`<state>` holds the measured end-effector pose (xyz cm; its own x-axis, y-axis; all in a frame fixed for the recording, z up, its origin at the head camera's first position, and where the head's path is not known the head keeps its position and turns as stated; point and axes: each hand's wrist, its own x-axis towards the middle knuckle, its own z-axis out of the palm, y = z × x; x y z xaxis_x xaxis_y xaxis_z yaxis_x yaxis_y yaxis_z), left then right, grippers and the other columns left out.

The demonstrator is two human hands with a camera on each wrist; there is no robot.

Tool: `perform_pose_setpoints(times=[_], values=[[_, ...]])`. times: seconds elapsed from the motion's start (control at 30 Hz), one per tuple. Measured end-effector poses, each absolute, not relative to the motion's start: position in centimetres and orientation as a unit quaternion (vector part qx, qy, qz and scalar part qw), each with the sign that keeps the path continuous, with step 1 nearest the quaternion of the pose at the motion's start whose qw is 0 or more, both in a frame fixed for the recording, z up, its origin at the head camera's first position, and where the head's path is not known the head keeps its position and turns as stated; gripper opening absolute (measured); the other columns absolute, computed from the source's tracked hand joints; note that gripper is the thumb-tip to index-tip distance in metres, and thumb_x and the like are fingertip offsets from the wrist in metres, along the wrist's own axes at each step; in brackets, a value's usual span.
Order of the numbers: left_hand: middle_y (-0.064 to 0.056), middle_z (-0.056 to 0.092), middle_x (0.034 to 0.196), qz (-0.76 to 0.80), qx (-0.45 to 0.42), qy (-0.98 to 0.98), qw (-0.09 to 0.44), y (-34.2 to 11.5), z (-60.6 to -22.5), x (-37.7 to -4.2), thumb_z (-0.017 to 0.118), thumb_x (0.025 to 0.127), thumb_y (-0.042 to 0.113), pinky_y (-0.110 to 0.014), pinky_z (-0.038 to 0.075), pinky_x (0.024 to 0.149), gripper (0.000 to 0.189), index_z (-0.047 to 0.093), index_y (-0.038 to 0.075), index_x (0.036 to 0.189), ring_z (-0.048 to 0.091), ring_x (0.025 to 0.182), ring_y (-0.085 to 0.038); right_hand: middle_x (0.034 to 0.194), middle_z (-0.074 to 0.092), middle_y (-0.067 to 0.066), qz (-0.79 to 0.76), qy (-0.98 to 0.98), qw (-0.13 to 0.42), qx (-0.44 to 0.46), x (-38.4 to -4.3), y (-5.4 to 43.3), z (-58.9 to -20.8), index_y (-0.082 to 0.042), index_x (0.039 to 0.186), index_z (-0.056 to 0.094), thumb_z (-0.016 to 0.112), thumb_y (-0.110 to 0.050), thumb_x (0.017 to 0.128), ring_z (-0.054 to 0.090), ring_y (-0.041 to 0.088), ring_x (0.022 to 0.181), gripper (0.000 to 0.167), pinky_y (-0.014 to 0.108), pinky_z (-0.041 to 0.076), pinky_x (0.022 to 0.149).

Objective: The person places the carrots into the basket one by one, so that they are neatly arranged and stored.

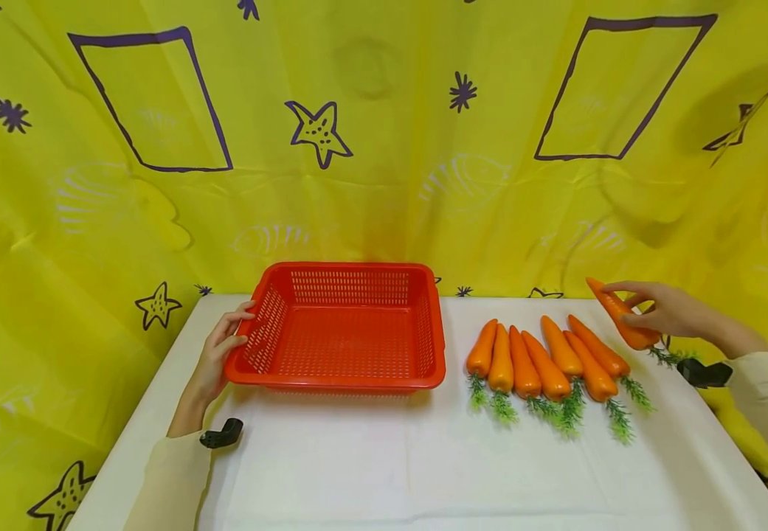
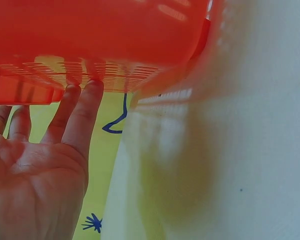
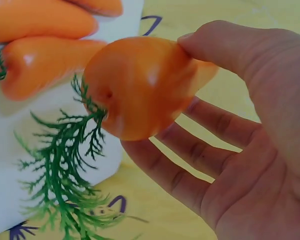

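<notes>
A red plastic basket [image 1: 357, 383] with meshed walls stands on the white table, with nothing in it. At its left side my left hand [image 1: 214, 358] holds the rim. The left wrist view shows fingers [image 2: 82, 117] of that hand fairly straight against the outer mesh. Over the table's right side, my right hand [image 1: 679, 310] grips an orange carrot [image 1: 625, 324] between thumb and fingers. The carrot's thick end [image 3: 135, 90] and green leafy top [image 3: 65, 160] face the right wrist camera. Several more carrots [image 1: 549, 369] lie side by side between basket and right hand.
A white cloth covers the table [image 1: 370, 464]. Behind it and at both sides hangs a yellow curtain [image 1: 384, 206] with purple drawings. A small black device [image 1: 222, 434] sits at the left wrist, another [image 1: 705, 373] at the right.
</notes>
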<state>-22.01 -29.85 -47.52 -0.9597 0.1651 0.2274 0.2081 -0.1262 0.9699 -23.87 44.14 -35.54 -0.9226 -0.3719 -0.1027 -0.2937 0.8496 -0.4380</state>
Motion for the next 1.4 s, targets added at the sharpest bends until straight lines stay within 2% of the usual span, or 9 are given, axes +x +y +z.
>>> perform_pose_setpoints(times=[0.23, 0.43, 0.53, 0.67, 0.8, 0.93, 1.07, 1.2, 1.4], values=[[-0.007, 0.025, 0.167, -0.736, -0.141, -0.662, 0.014, -29.9, -47.6, -21.7, 0.036, 0.102, -0.002, -0.023, 0.052, 0.098, 0.035, 0.046, -0.001, 0.135, 0.027, 0.148, -0.020, 0.125, 0.061, 0.035, -0.225, 0.952, 0.089, -0.188, -24.3, 42.0, -33.7, 0.001, 0.146, 0.050, 0.071, -0.010, 0.097, 0.066, 0.046, 0.105, 0.055, 0.030, 0.056, 0.064], [-0.007, 0.024, 0.167, -0.736, -0.140, -0.662, 0.012, -29.8, -47.5, -21.9, 0.036, 0.102, -0.001, -0.025, 0.053, 0.096, 0.035, 0.046, 0.000, 0.136, 0.029, 0.146, -0.021, 0.128, 0.060, 0.034, -0.249, 0.945, 0.111, -0.183, -24.8, 40.1, -31.8, -0.003, 0.151, 0.046, 0.069, -0.017, 0.099, 0.069, 0.041, 0.101, 0.058, 0.033, 0.058, 0.064], [-0.007, 0.023, 0.167, -0.735, -0.138, -0.664, 0.009, -29.7, -47.6, -21.9, 0.036, 0.102, -0.001, -0.025, 0.054, 0.096, 0.036, 0.046, 0.002, 0.136, 0.029, 0.145, -0.021, 0.131, 0.057, 0.034, -0.268, 0.936, 0.127, -0.188, -25.0, 39.1, -31.0, -0.005, 0.152, 0.043, 0.067, -0.018, 0.100, 0.068, 0.044, 0.104, 0.058, 0.035, 0.059, 0.066], [-0.006, 0.024, 0.167, -0.735, -0.136, -0.664, 0.006, -29.7, -47.7, -21.9, 0.036, 0.102, 0.000, -0.025, 0.054, 0.097, 0.036, 0.047, 0.003, 0.136, 0.029, 0.145, -0.021, 0.135, 0.057, 0.031, -0.276, 0.929, 0.141, -0.201, -25.3, 37.2, -29.9, -0.009, 0.154, 0.042, 0.066, -0.021, 0.102, 0.068, 0.041, 0.108, 0.059, 0.035, 0.058, 0.071], [-0.005, 0.023, 0.168, -0.736, -0.135, -0.663, 0.004, -29.8, -47.7, -21.9, 0.036, 0.102, -0.001, -0.025, 0.054, 0.096, 0.036, 0.047, 0.004, 0.136, 0.030, 0.144, -0.020, 0.137, 0.057, 0.024, -0.281, 0.923, 0.160, -0.209, -25.8, 34.8, -28.7, -0.016, 0.156, 0.043, 0.066, -0.026, 0.102, 0.068, 0.034, 0.109, 0.059, 0.037, 0.057, 0.077], [-0.005, 0.023, 0.168, -0.735, -0.133, -0.664, 0.004, -29.8, -47.6, -21.8, 0.036, 0.103, 0.000, -0.025, 0.054, 0.096, 0.036, 0.046, 0.003, 0.137, 0.030, 0.145, -0.021, 0.140, 0.056, 0.022, -0.291, 0.914, 0.182, -0.218, -26.5, 32.0, -27.8, -0.021, 0.156, 0.042, 0.066, -0.030, 0.102, 0.066, 0.035, 0.114, 0.060, 0.040, 0.057, 0.081], [-0.005, 0.022, 0.168, -0.732, -0.130, -0.669, 0.005, -29.7, -47.5, -21.8, 0.037, 0.103, 0.001, -0.025, 0.054, 0.096, 0.035, 0.046, 0.004, 0.137, 0.029, 0.145, -0.022, 0.142, 0.054, 0.022, -0.304, 0.904, 0.199, -0.227, -27.3, 28.9, -27.1, -0.025, 0.156, 0.043, 0.068, -0.031, 0.101, 0.064, 0.037, 0.117, 0.061, 0.041, 0.059, 0.081], [-0.005, 0.022, 0.168, -0.730, -0.124, -0.672, 0.007, -29.7, -47.5, -21.7, 0.036, 0.103, 0.002, -0.026, 0.054, 0.095, 0.035, 0.047, 0.005, 0.136, 0.030, 0.144, -0.022, 0.140, 0.055, 0.022, -0.316, 0.892, 0.210, -0.247, -28.2, 25.8, -26.9, -0.025, 0.155, 0.045, 0.069, -0.028, 0.100, 0.066, 0.035, 0.112, 0.059, 0.041, 0.060, 0.079], [-0.006, 0.022, 0.168, -0.731, -0.125, -0.671, 0.008, -29.8, -47.7, -21.8, 0.037, 0.104, 0.003, -0.027, 0.055, 0.096, 0.034, 0.045, 0.003, 0.137, 0.031, 0.143, -0.022, 0.135, 0.059, 0.021, -0.332, 0.869, 0.232, -0.285, -29.8, 21.0, -27.7, -0.024, 0.153, 0.047, 0.069, -0.024, 0.100, 0.063, 0.039, 0.119, 0.058, 0.042, 0.062, 0.078]])
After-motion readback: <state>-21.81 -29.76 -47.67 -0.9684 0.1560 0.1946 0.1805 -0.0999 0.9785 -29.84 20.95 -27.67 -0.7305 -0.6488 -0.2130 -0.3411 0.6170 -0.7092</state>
